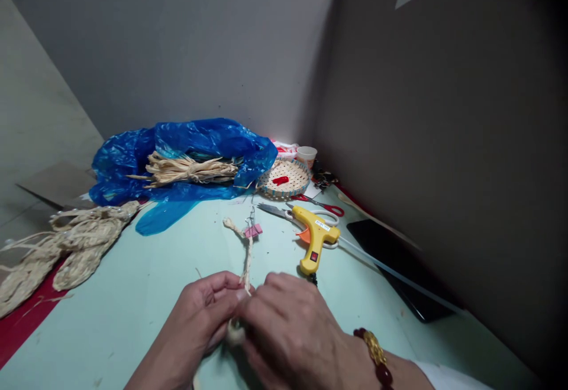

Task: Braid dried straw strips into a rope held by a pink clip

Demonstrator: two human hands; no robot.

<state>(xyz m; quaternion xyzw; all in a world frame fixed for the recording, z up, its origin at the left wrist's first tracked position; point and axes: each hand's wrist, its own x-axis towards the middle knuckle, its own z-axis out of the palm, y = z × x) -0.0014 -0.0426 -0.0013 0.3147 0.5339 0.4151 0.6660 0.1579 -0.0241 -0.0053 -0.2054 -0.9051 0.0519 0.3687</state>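
Two hands meet on one strand: your left hand [202, 313] and your right hand [288, 325] close together at the near edge of the pale green table [133, 295], both pinching the near end of a plaited straw cord [247, 260]. Your left fingers curl in from the left with the thumb tip against the cord, while your right hand lies over it from the right, knuckles up, so the exact grip of those fingers is hidden from you. Both hands are closed on it, touching each other at the pinch.

The cord's long axis runs straight away from you, from the pinch up to a pink binder clip [253, 230] that clamps its far part, with a short tail bending off to the left beyond the clip. Neither hand is nearer; the cord rises between them.

Just right of the cord lies a yellow glue gun [316, 239], with scissors [284, 212] behind it. Well to the left lie loose straw bundles [66, 248].
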